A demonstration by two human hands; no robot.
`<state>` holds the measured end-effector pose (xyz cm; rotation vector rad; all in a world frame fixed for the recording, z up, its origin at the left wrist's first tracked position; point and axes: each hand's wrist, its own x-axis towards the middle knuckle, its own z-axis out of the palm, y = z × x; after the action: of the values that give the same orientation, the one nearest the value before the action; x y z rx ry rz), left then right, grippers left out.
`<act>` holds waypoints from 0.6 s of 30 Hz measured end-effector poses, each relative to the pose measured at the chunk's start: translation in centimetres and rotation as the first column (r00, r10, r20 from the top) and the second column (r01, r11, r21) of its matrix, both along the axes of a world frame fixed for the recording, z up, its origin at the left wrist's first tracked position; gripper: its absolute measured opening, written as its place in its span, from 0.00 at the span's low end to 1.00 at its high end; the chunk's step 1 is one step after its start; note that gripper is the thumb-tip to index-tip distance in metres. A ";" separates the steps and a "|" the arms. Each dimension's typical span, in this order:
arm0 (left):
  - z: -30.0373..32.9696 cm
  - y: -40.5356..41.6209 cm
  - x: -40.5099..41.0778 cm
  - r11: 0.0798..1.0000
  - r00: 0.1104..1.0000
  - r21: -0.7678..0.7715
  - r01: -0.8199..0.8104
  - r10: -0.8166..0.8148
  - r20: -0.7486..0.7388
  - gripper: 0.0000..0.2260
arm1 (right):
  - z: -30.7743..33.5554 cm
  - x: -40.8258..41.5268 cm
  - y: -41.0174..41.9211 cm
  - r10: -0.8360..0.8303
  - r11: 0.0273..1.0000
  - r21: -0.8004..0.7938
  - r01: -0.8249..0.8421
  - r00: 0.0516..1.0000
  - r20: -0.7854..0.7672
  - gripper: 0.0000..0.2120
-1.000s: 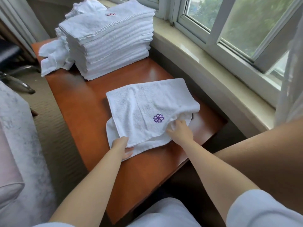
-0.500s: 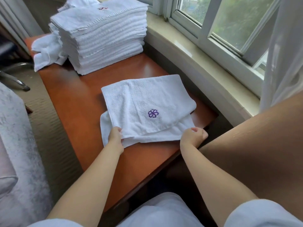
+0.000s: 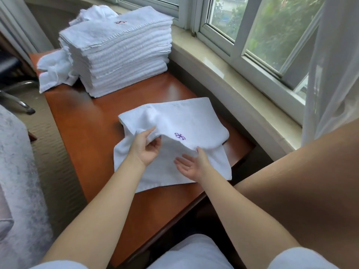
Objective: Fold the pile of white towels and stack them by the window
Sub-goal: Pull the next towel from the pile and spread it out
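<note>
Left grip [image 3: 144, 147] pinches the raised fold of a monogrammed towel [image 3: 186, 123] mid-counter [image 3: 81, 121]; right grip [image 3: 191, 165] lies open beneath it; a tall folded stack [image 3: 120, 55] stands by the window; a few crumpled towels [image 3: 53, 72] remain, so I judge the task nearly finished.

We wear short white sleeves [image 3: 303, 258] at the shoulders, forearms bare, and white cloth [image 3: 192, 253] over our lap.

Towel [image 3: 194, 117] on table [image 3: 81, 121], before folded stack [image 3: 120, 55] beside window [image 3: 252, 26].
</note>
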<state>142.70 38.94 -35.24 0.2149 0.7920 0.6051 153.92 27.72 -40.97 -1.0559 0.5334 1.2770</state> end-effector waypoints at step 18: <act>-4.9 3.4 -7.5 0.944 0.751 0.322 -0.065 0.259 -0.607 0.11 | 3.5 7.5 -1.7 -0.461 0.797 -0.149 0.585 0.748 0.478 0.05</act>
<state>135.20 42.35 -40.11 0.6496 1.4076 0.8289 161.38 25.99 -37.43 -1.2652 0.6408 0.4437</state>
